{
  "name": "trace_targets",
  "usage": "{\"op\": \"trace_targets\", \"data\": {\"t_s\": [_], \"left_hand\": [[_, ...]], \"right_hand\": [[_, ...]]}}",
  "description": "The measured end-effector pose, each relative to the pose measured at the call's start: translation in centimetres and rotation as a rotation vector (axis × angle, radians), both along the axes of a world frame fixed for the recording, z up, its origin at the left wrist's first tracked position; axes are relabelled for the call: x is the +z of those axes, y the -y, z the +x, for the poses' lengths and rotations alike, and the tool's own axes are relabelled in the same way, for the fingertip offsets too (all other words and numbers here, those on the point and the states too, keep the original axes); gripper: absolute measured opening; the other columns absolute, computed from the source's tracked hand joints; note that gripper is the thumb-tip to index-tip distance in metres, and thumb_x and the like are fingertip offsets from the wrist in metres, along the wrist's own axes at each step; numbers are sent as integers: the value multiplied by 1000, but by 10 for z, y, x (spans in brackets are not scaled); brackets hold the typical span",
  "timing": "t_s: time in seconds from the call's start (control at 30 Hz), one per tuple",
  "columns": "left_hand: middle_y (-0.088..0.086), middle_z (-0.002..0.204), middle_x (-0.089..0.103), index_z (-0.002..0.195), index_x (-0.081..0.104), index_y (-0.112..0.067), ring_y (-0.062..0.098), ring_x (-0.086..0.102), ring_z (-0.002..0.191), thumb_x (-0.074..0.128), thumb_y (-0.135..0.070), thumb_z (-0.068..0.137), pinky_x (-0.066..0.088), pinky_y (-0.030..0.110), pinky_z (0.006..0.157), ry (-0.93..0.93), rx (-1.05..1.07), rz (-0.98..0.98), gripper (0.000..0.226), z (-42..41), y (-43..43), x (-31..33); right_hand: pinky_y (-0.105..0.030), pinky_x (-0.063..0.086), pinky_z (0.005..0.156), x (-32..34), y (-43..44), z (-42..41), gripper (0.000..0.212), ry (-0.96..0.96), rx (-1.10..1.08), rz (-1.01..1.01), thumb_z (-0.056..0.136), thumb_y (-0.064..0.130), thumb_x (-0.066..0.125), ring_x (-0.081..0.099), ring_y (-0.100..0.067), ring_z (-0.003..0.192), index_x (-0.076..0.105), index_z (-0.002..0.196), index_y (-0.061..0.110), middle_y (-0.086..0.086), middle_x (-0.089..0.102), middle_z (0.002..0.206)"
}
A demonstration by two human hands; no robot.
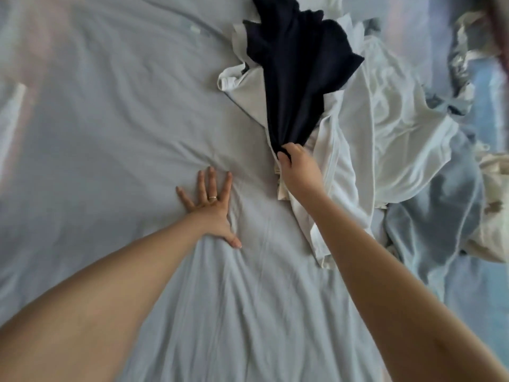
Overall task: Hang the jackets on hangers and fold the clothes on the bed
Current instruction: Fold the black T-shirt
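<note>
I see my left hand (pixel 210 209) lying flat on the bed (pixel 110 133), fingers spread wide, with a ring (pixel 212 198) on one of them. Just to its right, my right hand (pixel 298 168) pinches the near tip of a dark cloth (pixel 297 78), which fans out away from me on top of the white clothes (pixel 385 128). Farther right, a blue cloth (pixel 432 224) lies crumpled against the white ones, all on the bed.

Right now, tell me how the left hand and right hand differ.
The left hand lies flat with fingers spread; the right hand is curled. The left hand presses the bedsheet; the right hand pinches the navy garment. Both stretch forward on bare arms.
</note>
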State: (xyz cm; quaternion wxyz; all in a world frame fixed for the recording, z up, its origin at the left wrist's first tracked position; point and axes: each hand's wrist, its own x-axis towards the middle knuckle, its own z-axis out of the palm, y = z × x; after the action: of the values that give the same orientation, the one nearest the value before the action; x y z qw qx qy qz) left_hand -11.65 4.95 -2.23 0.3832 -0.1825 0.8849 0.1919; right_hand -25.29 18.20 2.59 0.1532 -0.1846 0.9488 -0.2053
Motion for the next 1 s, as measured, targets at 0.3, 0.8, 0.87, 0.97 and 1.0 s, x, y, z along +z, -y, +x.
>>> {"op": "trace_targets", "data": {"t_s": [0.3, 0.8, 0.87, 0.97, 1.0], "left_hand": [[1, 158, -10, 145, 11, -45, 23, -6, 147, 56, -25, 87, 10, 51, 115, -700, 206, 324, 76, 117, -11, 91], [2, 74, 50, 76, 46, -20, 15, 48, 72, 42, 5, 87, 38, 27, 70, -690, 433, 474, 27, 160, 124, 388], [0, 72, 48, 79, 48, -16, 11, 46, 68, 37, -1, 94, 35, 26, 68, -717, 476, 502, 24, 163, 139, 424], [-1, 70, 53, 83, 56, -7, 8, 50, 67, 47, -32, 95, 36, 25, 67, -863, 382, 511, 30, 174, 168, 496], [-9, 69, 57, 83, 60, -12, 3, 52, 65, 52, -47, 88, 38, 21, 65, -872, 311, 483, 36, 182, 178, 515]], "right_hand": [[-37, 39, 51, 138, -15, 191, 30, 50, 655, 50, 77, -5, 55, 53, -24, 76, 49, 99, 15, -2, 52, 86], [-34, 42, 63, 498, 102, 167, 22, -335, 190, -211, 72, 9, 56, 53, -23, 77, 60, 92, 17, -3, 61, 82], [-37, 46, 67, 525, 109, 166, 21, -390, 104, -273, 71, 9, 56, 57, -28, 82, 59, 91, 14, -6, 64, 84], [-30, 37, 61, 575, 114, 165, 16, -414, -64, -381, 76, 13, 57, 58, -26, 80, 60, 92, 8, -5, 59, 79], [-28, 35, 61, 589, 116, 166, 16, -410, -115, -403, 78, 15, 59, 58, -25, 78, 61, 91, 7, -5, 58, 78]]}}
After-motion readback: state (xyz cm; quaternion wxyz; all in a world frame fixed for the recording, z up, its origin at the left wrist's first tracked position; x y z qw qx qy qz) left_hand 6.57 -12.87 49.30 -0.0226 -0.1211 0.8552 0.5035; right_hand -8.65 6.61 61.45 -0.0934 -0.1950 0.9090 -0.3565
